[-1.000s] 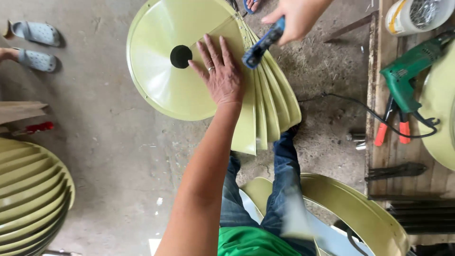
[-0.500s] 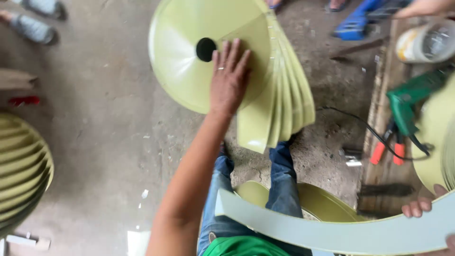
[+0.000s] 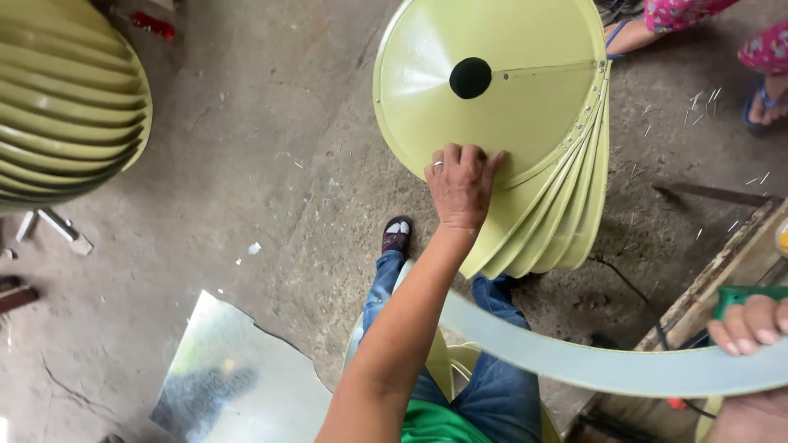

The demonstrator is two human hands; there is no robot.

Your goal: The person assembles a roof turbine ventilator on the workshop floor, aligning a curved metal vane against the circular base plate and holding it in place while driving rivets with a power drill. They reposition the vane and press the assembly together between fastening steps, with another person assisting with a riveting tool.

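We press our left hand [image 3: 461, 187] flat on the rim of the pale green round sheet-metal cone [image 3: 492, 98], at its six o'clock, grip spread apart. Our right hand [image 3: 751, 328], at four o'clock of the cone, has its grip clamped on a long curved pale green metal strip [image 3: 574, 361].

Support surface: bare concrete floor [image 3: 246, 164], grey, cracked and stained.

Directly on it: a shiny sheet-metal offcut [image 3: 238, 377], a ribbed green vent assembly [image 3: 66, 98], scattered rivets [image 3: 706, 107], and a wooden pallet [image 3: 722, 271] at right.
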